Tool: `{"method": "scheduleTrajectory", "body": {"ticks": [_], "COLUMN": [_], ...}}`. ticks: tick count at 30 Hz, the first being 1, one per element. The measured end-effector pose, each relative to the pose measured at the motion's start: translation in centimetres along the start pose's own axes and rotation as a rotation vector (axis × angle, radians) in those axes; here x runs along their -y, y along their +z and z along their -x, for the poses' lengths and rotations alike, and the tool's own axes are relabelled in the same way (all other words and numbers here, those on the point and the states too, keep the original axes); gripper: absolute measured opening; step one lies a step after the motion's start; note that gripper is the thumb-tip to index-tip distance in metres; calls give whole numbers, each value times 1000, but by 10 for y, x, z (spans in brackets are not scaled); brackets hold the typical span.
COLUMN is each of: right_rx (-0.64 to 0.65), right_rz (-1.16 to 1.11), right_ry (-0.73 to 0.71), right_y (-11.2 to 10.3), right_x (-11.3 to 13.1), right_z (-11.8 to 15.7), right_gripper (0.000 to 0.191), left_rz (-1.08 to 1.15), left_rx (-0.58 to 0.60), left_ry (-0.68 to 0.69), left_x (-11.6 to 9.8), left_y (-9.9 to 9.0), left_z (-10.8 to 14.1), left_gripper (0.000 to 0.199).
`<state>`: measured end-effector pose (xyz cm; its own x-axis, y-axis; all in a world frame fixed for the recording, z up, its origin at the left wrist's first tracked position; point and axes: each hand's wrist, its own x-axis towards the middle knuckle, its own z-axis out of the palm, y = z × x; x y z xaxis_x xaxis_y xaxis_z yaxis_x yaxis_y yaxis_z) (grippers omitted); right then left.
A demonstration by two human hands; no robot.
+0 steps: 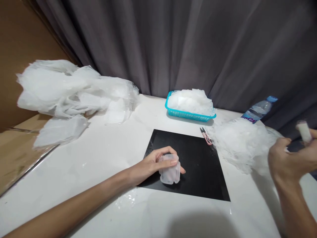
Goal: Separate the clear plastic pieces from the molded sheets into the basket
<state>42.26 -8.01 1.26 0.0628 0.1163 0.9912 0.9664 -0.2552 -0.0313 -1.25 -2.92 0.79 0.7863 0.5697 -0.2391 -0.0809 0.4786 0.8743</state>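
Observation:
My left hand (164, 163) is closed around a small translucent plastic piece (170, 175) with rounded flaps along its sides. The thumb lies across its upper face, and part of it is hidden in the palm. Beneath them is a black square mat (198, 168). At the right edge of the view is my right hand (292, 158), raised and blurred, near a heap of translucent white pieces (245, 142). A short white band or piece (304, 131) shows at one of its fingers; whether it is worn or held I cannot make out.
A turquoise basket (190, 115) full of white pieces stands at the back. Pink-handled thread snips (206, 136) lie on the mat's far right corner. A water bottle (260, 110) leans behind the right heap. Plastic bags (74, 89) and cardboard (27, 145) occupy the left.

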Motion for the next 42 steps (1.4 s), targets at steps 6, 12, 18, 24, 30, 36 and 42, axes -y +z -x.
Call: {"method": "scheduleTrajectory", "body": {"ticks": [6, 12, 18, 24, 30, 36, 42], "right_rx": [169, 635, 641, 751, 818, 863, 851], "right_rz": [-184, -696, -809, -936, -948, -974, -988], "right_ry": [-147, -287, -455, -326, -204, -125, -104], "right_y": [-30, -77, -88, -82, -81, -78, -79], "right_x": [77, 164, 201, 195, 182, 178, 181], "right_z": [-7, 14, 42, 43, 43, 47, 44], "right_gripper": [12, 34, 28, 25, 34, 33, 29], "left_rz": [81, 277, 380, 362, 320, 109, -130], "left_rx": [-174, -90, -33, 55, 78, 86, 53], "left_ry": [28, -5, -57, 0, 24, 24, 48], "left_x": [2, 3, -1, -5, -8, -8, -3], "left_y": [4, 5, 8, 5, 2, -1, -3], "left_z": [-6, -7, -3, -1, 1, 6, 3], "left_gripper": [28, 47, 70, 77, 78, 53, 43]}}
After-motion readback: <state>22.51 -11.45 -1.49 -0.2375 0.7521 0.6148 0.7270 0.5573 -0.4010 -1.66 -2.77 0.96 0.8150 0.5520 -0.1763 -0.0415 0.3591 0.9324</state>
